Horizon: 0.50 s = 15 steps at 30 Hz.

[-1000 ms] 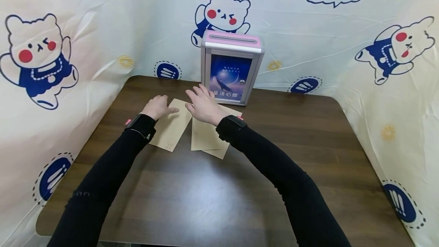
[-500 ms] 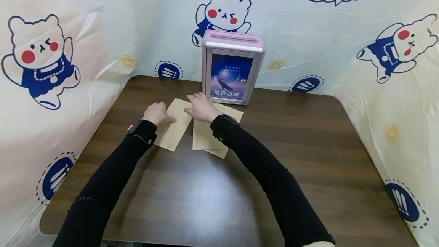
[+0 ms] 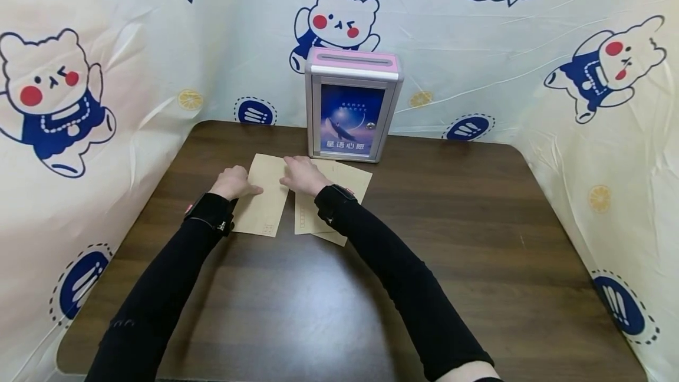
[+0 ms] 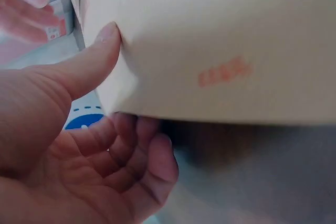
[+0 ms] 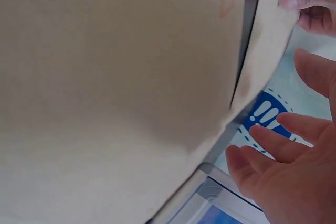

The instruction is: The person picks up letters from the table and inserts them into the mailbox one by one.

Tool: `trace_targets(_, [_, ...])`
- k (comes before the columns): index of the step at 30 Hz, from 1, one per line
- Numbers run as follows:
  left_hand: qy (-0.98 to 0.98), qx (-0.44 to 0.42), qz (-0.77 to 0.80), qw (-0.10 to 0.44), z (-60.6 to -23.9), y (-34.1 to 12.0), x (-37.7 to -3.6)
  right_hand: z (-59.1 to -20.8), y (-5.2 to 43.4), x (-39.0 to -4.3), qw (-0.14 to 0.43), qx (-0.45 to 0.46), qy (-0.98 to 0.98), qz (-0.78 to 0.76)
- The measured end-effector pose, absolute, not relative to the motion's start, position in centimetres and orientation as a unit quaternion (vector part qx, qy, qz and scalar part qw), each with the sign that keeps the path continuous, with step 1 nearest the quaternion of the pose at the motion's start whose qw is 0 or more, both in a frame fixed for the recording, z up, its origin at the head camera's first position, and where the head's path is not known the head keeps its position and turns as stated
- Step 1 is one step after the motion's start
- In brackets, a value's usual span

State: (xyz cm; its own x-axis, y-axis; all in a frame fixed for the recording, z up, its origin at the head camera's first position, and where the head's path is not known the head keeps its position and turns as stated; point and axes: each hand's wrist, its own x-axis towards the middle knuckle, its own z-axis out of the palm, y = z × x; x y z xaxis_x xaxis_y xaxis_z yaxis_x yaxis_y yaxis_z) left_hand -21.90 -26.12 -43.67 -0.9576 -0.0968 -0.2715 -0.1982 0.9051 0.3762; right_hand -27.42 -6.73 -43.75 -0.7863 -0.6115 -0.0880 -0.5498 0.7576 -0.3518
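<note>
Tan envelopes with small red print lie on the table in the head view. My left hand (image 3: pixel 230 183) pinches the left edge of the left envelope (image 3: pixel 265 208). In the left wrist view the thumb (image 4: pixel 107 45) presses on its face, and the curled fingers are at its edge, partly beneath it. My right hand (image 3: pixel 303 175) is above the gap between that envelope and the overlapping pair of envelopes (image 3: pixel 310 214) on the right. Its fingers (image 5: pixel 278 145) are spread and loosely bent in the right wrist view, with nothing between them.
A silver box (image 3: pixel 352 117) with a pink slotted top and a blue front panel stands behind the envelopes. The dark wooden table (image 3: pixel 451 223) extends around them. A patterned cloth (image 3: pixel 530 63) hangs behind and at both sides.
My right hand has come down and nearer, toward the envelopes. The left hand has moved slightly down, and the left envelope has turned straighter.
</note>
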Motion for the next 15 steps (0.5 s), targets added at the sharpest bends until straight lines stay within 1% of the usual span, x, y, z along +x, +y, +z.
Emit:
trace_targets(6, [0.954, -0.048, 0.276, 0.108, -44.4, -27.7, -21.7, -44.2, -6.8, -27.4, 0.093, -0.298, 0.926, -0.212])
trace_targets(10, [0.925, -0.038, 0.357, 0.124, -44.2, -28.4, -21.7, -44.2, -6.9, -27.5, 0.081, -0.266, 0.921, -0.273])
trace_targets(15, [0.880, -0.063, 0.446, 0.153, -44.2, -29.2, -22.2, -44.3, -7.0, -27.6, 0.075, -0.211, 0.909, -0.353])
